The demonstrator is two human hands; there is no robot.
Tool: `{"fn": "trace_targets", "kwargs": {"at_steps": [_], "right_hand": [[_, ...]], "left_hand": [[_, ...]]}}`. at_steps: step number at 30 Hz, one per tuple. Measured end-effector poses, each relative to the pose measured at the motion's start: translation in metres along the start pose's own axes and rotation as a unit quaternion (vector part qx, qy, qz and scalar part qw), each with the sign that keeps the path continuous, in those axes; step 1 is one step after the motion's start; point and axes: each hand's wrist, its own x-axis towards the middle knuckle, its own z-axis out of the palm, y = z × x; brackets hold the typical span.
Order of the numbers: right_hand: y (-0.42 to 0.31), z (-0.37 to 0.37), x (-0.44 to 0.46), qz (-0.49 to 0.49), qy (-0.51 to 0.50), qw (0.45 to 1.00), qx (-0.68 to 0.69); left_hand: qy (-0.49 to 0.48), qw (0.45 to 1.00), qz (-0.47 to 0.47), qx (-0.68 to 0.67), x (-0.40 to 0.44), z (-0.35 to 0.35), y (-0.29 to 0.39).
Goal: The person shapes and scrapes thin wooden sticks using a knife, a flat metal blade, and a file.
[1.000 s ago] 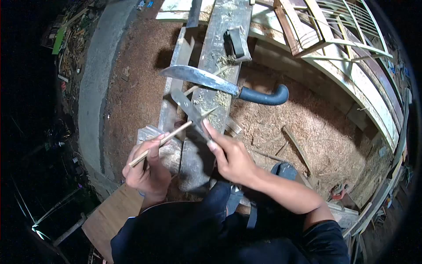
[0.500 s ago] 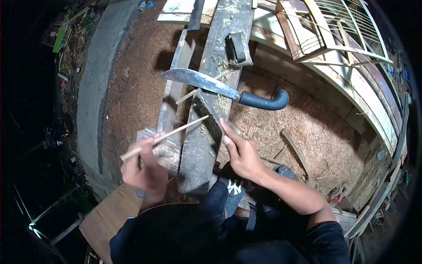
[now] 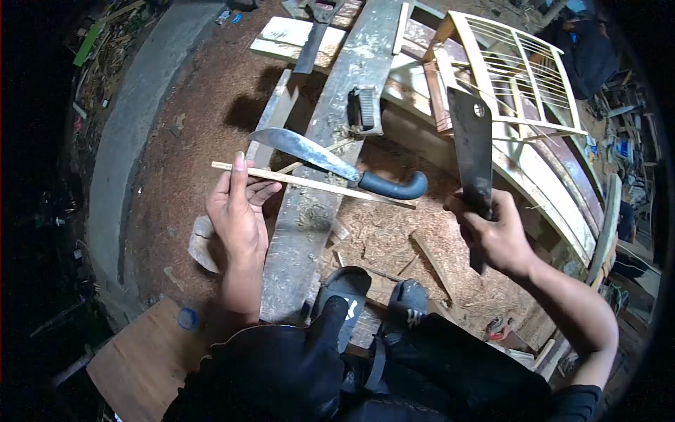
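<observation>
My left hand (image 3: 239, 211) pinches a thin wooden stick (image 3: 316, 185) near its left end, thumb on top, the other fingers curled below. The stick slants slightly down to the right, over the long plank (image 3: 295, 246). My right hand (image 3: 496, 232) is wrapped round the handle of a cleaver (image 3: 471, 137), whose broad dark blade points up and has a hole near its end corner. Between the hands, a curved machete (image 3: 302, 149) with a black hooked handle lies across the plank. The stick passes in front of part of it.
A handsaw (image 3: 311, 49) lies at the far end beside the plank. A grey tool with a ribbed black face (image 3: 365, 111) sits on the plank. A slatted wooden frame (image 3: 517, 70) stands back right. Shavings and offcuts (image 3: 432, 267) cover the ground near my sandalled feet.
My right hand has lifted the cleaver off the plank area, up and to the right, blade now upright. My left hand has risen, and the stick has swung from a steep slant to nearly level.
</observation>
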Motion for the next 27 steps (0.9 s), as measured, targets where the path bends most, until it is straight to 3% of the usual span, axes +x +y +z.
{"fn": "trace_targets", "kwargs": {"at_steps": [3, 7, 12, 15, 25, 27], "right_hand": [[-0.008, -0.03, -0.013, 0.106, 0.008, 0.994, -0.004], [0.012, -0.037, -0.008, 0.139, 0.036, 0.99, 0.005], [0.059, -0.005, -0.003, 0.163, -0.038, 0.95, 0.263], [0.053, 0.0, -0.016, 0.176, -0.072, 0.927, 0.324], [0.06, -0.002, -0.025, 0.143, -0.127, 0.94, 0.284], [0.063, 0.001, -0.026, 0.146, -0.118, 0.941, 0.28]], "left_hand": [[-0.007, 1.0, -0.022, -0.009, -0.004, 0.018, -0.007], [-0.038, 0.998, -0.034, -0.02, -0.009, 0.035, -0.014], [-0.067, 0.997, -0.03, -0.003, -0.014, 0.038, -0.016], [-0.068, 0.997, -0.032, 0.013, -0.015, 0.037, -0.023], [-0.081, 0.996, -0.047, 0.012, -0.02, 0.043, -0.03], [-0.137, 0.989, -0.064, -0.005, -0.018, 0.043, -0.033]]}}
